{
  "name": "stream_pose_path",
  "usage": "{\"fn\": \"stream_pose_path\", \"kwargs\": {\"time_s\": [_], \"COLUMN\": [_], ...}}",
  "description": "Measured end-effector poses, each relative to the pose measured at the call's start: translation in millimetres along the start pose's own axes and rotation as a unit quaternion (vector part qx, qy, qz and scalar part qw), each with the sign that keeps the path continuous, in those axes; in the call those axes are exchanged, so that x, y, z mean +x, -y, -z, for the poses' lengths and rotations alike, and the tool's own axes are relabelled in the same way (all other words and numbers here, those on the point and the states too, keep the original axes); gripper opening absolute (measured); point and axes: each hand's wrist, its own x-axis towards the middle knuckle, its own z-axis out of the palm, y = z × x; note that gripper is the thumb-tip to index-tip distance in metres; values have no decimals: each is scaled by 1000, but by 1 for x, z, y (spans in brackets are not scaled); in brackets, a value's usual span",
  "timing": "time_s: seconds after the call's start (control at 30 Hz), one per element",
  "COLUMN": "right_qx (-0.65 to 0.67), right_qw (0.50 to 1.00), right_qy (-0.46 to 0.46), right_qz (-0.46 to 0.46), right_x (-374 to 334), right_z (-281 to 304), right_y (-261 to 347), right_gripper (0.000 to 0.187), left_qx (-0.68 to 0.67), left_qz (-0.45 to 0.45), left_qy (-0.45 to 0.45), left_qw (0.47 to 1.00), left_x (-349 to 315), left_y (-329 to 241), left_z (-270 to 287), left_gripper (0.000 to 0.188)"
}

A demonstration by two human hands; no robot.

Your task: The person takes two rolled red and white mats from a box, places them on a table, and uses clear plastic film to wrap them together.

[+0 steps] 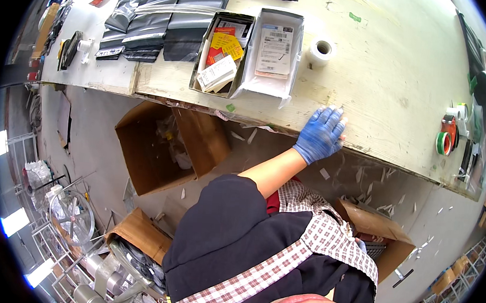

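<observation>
My left hand, in a blue glove with pale fingertips, lies flat on the front edge of the worktable. Its fingers are stretched out and hold nothing. Beyond it stands a white roll, perhaps of labels. To the left, a white-lined open box holds a stack of printed labels. Another open box beside it contains red, yellow and white cards. Low on the right, a small bluish patch shows between my checked apron and a carton; it looks like part of my right hand, fingers hidden.
Black plastic mailing bags lie at the table's back left. Tape rolls sit at the right end. An open cardboard box stands below the table's edge, another carton nearer. Paper scraps litter the floor; a fan stands left.
</observation>
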Motion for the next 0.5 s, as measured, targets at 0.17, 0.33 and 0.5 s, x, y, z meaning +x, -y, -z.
{"fn": "stream_pose_path", "kwargs": {"time_s": [0.17,0.33,0.5], "right_qx": [-106,-95,-109], "right_qw": [991,993,991], "right_qy": [-7,-5,32], "right_qz": [79,68,63], "right_x": [-19,-21,10], "right_z": [-27,-38,-3], "right_y": [11,5,-49], "right_gripper": [35,35,33], "left_qx": [5,11,6], "left_qz": [0,-8,-20], "left_qy": [-10,-12,-20], "left_qw": [1000,1000,1000], "left_x": [-2,-1,3], "left_y": [1,1,-3], "left_z": [-2,-2,-2], "left_gripper": [43,45,44]}}
